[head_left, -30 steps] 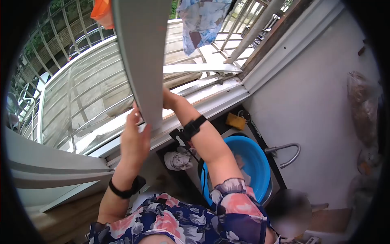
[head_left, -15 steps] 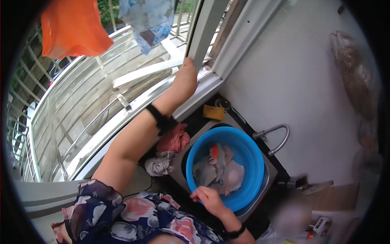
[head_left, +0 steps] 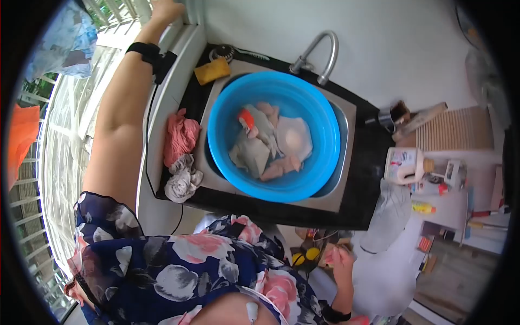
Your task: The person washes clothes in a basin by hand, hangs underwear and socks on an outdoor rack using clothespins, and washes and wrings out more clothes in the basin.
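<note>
My left arm reaches up along the window, and my left hand (head_left: 167, 11) is at the window frame (head_left: 189, 32) near the top edge. Its fingers are partly cut off but look closed on the frame. Low on the right, my right hand (head_left: 340, 258) hangs in front of the counter with its fingers curled in and nothing visible in them. A blue plastic basin (head_left: 218, 151) sits in the steel sink (head_left: 346, 141). Pale wet cloths (head_left: 254, 154), one with a red patch, lie in water inside it.
Left of the basin lie a pink cloth (head_left: 181, 135) and a greyish crumpled cloth (head_left: 184, 181). A yellow sponge (head_left: 212, 71), a brush (head_left: 252, 54) and the faucet (head_left: 330, 54) are behind it. A detergent bottle (head_left: 402, 162) stands right. Laundry (head_left: 62, 43) hangs outside.
The view has swung right and down, so the basin appears larger and further left. My right hand has moved from the basin's near rim to low beside my body. My left arm still reaches to the window.
</note>
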`<state>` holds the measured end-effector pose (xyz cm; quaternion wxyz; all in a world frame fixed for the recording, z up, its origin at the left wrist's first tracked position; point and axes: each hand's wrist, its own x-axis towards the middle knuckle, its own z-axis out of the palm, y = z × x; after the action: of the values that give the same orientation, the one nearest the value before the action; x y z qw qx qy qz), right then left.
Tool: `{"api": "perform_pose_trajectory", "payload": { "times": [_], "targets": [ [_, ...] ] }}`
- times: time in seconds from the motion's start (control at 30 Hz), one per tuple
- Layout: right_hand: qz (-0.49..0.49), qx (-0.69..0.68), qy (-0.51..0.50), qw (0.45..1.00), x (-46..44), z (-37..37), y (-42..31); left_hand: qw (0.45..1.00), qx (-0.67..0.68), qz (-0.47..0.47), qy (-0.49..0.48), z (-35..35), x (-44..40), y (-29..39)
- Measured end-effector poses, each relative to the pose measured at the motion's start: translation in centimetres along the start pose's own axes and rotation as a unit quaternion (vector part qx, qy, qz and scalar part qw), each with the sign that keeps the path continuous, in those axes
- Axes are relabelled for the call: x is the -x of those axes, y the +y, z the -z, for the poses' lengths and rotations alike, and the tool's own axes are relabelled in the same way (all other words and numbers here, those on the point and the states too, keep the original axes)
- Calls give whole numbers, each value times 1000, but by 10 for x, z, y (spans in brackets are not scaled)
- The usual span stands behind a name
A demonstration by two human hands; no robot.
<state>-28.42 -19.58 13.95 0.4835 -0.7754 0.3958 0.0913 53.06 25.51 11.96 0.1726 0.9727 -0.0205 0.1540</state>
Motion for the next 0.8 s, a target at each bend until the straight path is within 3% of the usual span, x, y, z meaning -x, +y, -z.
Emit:
{"api": "perform_pose_trajectory", "payload": {
  "times": [0.07, 0.1, 0.13, 0.17, 0.2, 0.23, 0.27, 0.3, 0.33, 0.37, 0.4, 0.43, 0.47, 0.53, 0.63, 0.67, 0.73, 0.8],
  "targets": [
    [-44, 8, -12, 999, -4, 3, 28, 948, 204, 199, -144, 117, 131, 121],
    [-36, 101, -71, 992, -13, 10, 41, 947, 200, 200, -151, 96, 146, 121],
    [-24, 194, -131, 972, -23, 16, 45, 982, 171, 74, 7, 62, 165, 117],
    [33, 171, -151, 973, -36, 16, 34, 976, 133, -54, 166, 44, 181, 115],
    [78, 180, -138, 971, -56, 17, 30, 976, 200, -89, 13, 59, 193, 118],
    [123, 189, -129, 966, -79, 17, 24, 982, 158, -100, -11, 76, 242, 148],
    [167, 149, -122, 967, -104, 8, 12, 977, 158, -113, -93, 85, 276, 158],
    [199, 151, -120, 961, -129, 5, -2, 942, 212, -153, -209, 79, 299, 158],
    [264, 172, -90, 945, -152, -1, -14, 909, 173, -156, -345, 109, 334, 182],
    [277, 147, -91, 945, -169, -8, -31, 870, 221, -130, -420, 118, 369, 191],
    [299, 143, -114, 937, -184, -15, -44, 843, 201, -232, -442, 115, 397, 193],
    [318, 138, -137, 928, -197, -20, -53, 772, 256, -234, -532, 111, 417, 193],
    [318, 136, -144, 927, -212, -26, -58, 719, 273, -227, -597, 115, 432, 200],
    [313, 221, -250, 889, -233, -49, -67, 718, 263, -124, -633, 95, 453, 176],
    [310, 225, -308, 871, -259, -68, -74, 877, 203, 10, -435, 88, 463, 179],
    [313, 223, -322, 865, -268, -74, -75, 879, 197, 23, -433, 82, 468, 170],
    [314, 205, -321, 869, -279, -83, -73, 945, 221, 4, -241, 60, 479, 147],
    [345, 173, -334, 860, -279, -91, -72, 981, 150, 43, -119, 60, 491, 141]
  ]
}}
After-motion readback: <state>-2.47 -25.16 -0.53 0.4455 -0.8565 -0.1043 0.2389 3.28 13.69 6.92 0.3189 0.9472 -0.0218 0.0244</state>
